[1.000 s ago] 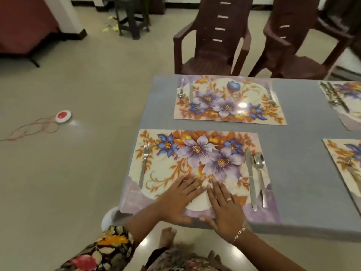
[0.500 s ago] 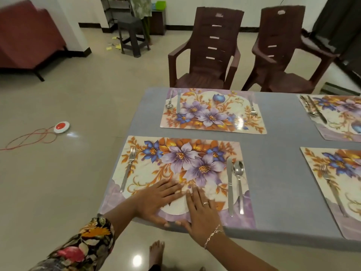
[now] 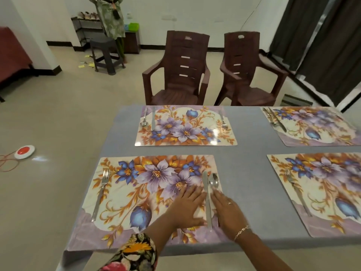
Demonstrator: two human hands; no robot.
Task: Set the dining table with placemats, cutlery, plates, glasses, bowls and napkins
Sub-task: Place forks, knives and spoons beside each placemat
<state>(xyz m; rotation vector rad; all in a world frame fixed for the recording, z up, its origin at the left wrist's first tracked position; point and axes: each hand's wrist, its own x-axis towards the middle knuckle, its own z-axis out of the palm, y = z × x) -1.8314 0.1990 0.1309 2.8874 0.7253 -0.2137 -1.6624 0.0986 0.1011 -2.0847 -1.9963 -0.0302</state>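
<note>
Illumination is even, moderately bright indoor light, apparently from overhead, and leaves only faint, soft shadows on the worktop (image 3: pixel 244 173). Specular glare shows as white glints on the glossy far placemat (image 3: pixel 185 126) and as a pale patch on the polished floor (image 3: pixel 48 124) beside the red-and-white disc (image 3: pixel 24 151). The centre is reasonably sharp, but the near-right placemat (image 3: pixel 320 192) and far-right placemat (image 3: pixel 312 126) are smeared and soft. Wide-angle distortion tilts the curtain (image 3: pixel 322 36) at the frame edge.
</note>
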